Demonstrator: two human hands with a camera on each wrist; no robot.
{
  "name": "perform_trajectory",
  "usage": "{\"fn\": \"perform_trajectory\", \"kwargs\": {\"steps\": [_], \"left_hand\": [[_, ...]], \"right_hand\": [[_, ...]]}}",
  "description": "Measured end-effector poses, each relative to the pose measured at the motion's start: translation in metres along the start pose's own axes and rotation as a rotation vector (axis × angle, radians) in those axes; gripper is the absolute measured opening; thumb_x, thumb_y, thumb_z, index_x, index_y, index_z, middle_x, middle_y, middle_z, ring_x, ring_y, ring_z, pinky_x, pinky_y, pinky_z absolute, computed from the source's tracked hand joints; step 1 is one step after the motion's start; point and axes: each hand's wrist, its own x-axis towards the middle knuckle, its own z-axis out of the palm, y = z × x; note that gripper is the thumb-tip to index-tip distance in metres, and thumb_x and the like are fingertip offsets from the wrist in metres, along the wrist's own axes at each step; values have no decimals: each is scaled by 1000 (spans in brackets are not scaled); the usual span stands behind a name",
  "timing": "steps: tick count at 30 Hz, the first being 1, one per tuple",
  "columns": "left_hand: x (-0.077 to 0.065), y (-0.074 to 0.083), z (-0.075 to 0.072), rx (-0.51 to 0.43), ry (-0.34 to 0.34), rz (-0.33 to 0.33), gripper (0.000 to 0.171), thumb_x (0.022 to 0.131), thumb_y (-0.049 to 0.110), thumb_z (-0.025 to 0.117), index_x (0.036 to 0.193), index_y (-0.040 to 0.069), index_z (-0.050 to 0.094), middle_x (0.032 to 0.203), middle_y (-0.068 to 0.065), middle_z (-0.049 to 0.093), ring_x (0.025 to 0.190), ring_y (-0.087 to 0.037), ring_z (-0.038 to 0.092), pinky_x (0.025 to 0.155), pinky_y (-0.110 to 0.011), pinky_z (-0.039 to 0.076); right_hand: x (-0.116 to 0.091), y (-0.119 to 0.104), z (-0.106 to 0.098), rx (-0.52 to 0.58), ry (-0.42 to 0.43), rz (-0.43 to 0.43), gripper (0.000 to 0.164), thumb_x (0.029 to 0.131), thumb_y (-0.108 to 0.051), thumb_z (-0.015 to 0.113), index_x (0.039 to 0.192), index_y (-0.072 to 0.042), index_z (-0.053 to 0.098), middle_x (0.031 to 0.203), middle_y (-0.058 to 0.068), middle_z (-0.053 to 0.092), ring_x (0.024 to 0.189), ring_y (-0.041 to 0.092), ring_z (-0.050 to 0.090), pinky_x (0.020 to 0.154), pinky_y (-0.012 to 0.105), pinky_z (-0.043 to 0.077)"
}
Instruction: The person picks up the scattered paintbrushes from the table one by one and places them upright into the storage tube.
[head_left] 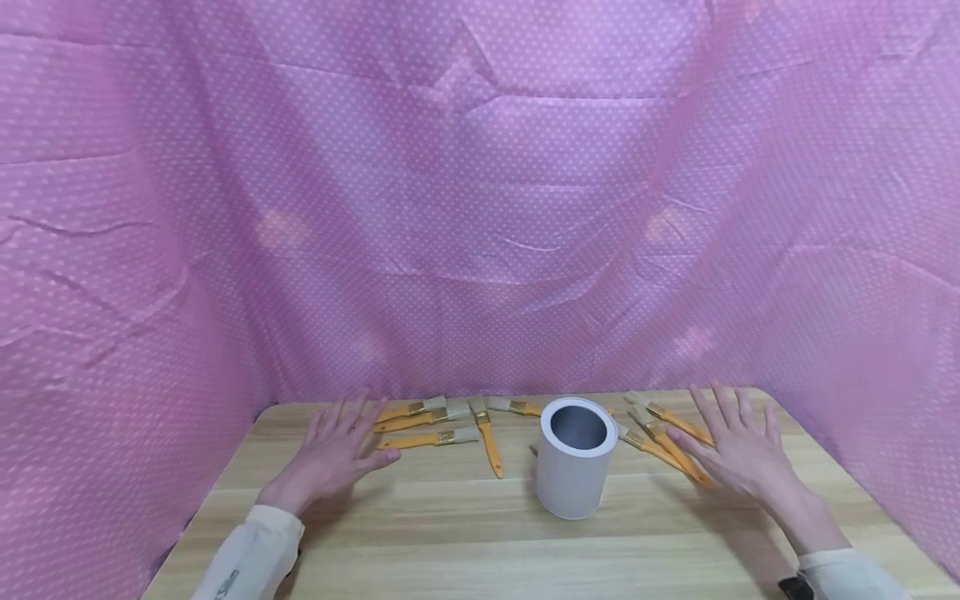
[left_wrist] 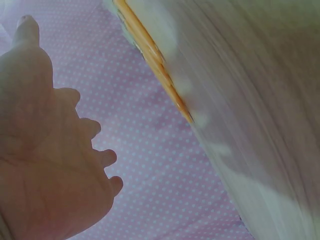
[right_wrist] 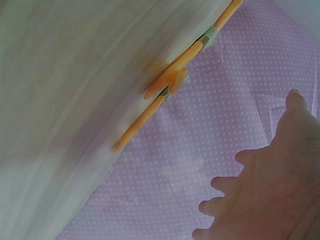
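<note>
In the head view my left hand (head_left: pixel 330 457) hovers over the left of the table with its fingers spread, holding nothing. Just beyond it lie several paintbrushes (head_left: pixel 426 439) with orange handles and pale bristles. My right hand (head_left: pixel 742 454), also spread and holding nothing, is above the table's right side, beside more paintbrushes (head_left: pixel 663 450) that partly overlap. Between the hands a white can (head_left: pixel 573 483) stands upright, its round mouth uncovered and its inside grey. One paintbrush (head_left: pixel 490 446) lies left of the can, and another (head_left: pixel 513 407) is partly hidden behind it.
The light wooden table (head_left: pixel 420 550) has rounded far corners. Pink dotted cloth (head_left: pixel 480 208) hangs behind it and along both sides. In both wrist views the orange brush handles (left_wrist: pixel 150 45) appear along the tabletop, apart from the hands.
</note>
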Motion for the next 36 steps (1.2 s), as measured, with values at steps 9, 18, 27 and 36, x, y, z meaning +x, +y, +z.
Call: {"fn": "perform_trajectory", "kwargs": {"steps": [9, 18, 27, 36], "left_hand": [[-1, 0, 0, 3, -7, 26, 93, 94, 76, 44, 165, 24, 14, 168, -12, 0, 151, -41, -6, 115, -66, -6], [8, 6, 4, -67, -8, 74, 90, 93, 72, 52, 164, 24, 22, 167, -12, 12, 151, -40, 9, 115, -69, 1], [26, 10, 11, -107, 40, 149, 64, 101, 49, 60, 153, 16, 46, 153, -8, 46, 140, -33, 39, 115, -60, 23], [41, 15, 16, -118, 22, 173, 44, 100, 33, 67, 139, 13, 61, 133, -6, 60, 120, -30, 57, 100, -57, 43]], "right_hand": [[1, -11, -5, 58, 96, -70, 86, 102, -57, 51, 165, -14, 12, 162, 29, 16, 145, 56, 10, 109, 75, -6], [6, -65, -1, 568, 70, -139, 57, 107, -34, 53, 157, -12, 37, 154, 18, 42, 136, 46, 41, 99, 72, 37], [10, -97, 17, 973, -114, -196, 63, 104, -18, 58, 160, -9, 29, 155, 21, 38, 136, 44, 42, 101, 37, 47], [10, -109, 30, 1153, -141, -213, 72, 94, -6, 73, 156, -10, 37, 148, 16, 48, 134, 40, 47, 100, 35, 49]]}}
